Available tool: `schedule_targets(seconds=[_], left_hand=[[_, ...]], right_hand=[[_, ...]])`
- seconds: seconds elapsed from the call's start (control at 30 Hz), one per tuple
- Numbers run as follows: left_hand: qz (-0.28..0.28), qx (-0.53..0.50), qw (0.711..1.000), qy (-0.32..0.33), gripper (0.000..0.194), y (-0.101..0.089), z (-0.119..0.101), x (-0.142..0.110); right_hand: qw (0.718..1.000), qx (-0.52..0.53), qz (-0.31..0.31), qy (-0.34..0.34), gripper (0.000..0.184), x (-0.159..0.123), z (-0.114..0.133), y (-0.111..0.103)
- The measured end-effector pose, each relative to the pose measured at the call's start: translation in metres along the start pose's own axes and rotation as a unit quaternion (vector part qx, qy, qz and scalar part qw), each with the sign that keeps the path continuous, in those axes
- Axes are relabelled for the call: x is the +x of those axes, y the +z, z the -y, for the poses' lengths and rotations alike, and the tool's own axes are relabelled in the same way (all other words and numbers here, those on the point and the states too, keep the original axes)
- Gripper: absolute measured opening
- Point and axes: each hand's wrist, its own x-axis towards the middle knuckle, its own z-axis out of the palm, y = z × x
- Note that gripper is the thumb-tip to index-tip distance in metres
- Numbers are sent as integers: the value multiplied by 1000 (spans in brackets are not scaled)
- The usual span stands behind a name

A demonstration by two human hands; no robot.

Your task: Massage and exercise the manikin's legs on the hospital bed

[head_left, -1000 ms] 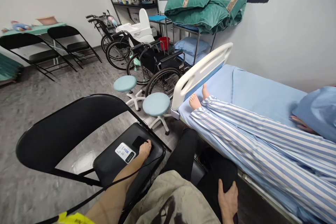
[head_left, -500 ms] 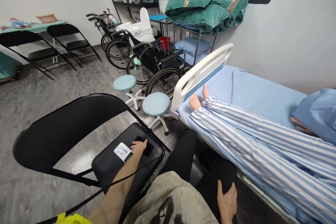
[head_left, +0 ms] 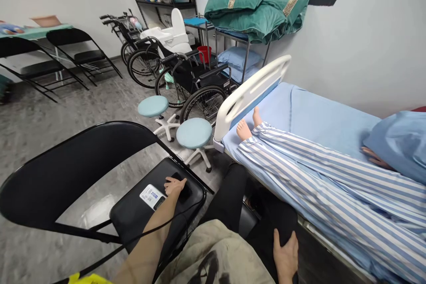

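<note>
My left hand [head_left: 174, 185] rests on the black seat of a folding chair [head_left: 146, 213], its fingers stretched out over a dark, flat, phone-like object [head_left: 185, 190]. Beside that wrist lies a white card-like device [head_left: 151, 196] with printed blue marks; my forearm covers its lower corner. A thin black cable [head_left: 173, 218] crosses over the forearm. My right hand [head_left: 286, 253] lies on my right thigh, thumb apart from the fingers, holding nothing. Right of my knees, a figure in striped trousers [head_left: 319, 159] with bare feet lies on a bed [head_left: 328, 106].
Two round stools [head_left: 194, 133] stand by the bed's white end board [head_left: 254, 91]. Behind them are wheelchairs [head_left: 199, 84], a white commode chair [head_left: 178, 31] and green folded quilts [head_left: 253, 9] on a stand. Black folding chairs [head_left: 83, 55] stand by a table at far left.
The whole view has shifted slightly, so most things sit a little further left. Both hands stay where they were, on the chair and the thigh.
</note>
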Motion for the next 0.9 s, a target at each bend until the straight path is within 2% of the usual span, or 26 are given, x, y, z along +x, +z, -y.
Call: schedule_targets(seconds=[0.07, 0.13, 0.37, 0.63, 0.9], left_hand=[[29, -16, 999, -35, 111, 0, 3, -6], [43, -46, 997, -41, 111, 0, 9, -14], [23, -128, 991, -32, 99, 6, 26, -33], [25, -136, 989, -55, 94, 14, 27, -36], [33, -128, 989, -72, 93, 7, 20, -40]], right_hand=[[1000, 0, -1, -3, 89, 0, 0, 0], [1000, 0, -3, -6, 89, 0, 0, -1], [1000, -8, -8, -12, 88, 0, -1, 0], [1000, -3, -15, -16, 89, 2, -4, 3], [1000, 6, -9, -16, 89, 1, -2, 0]])
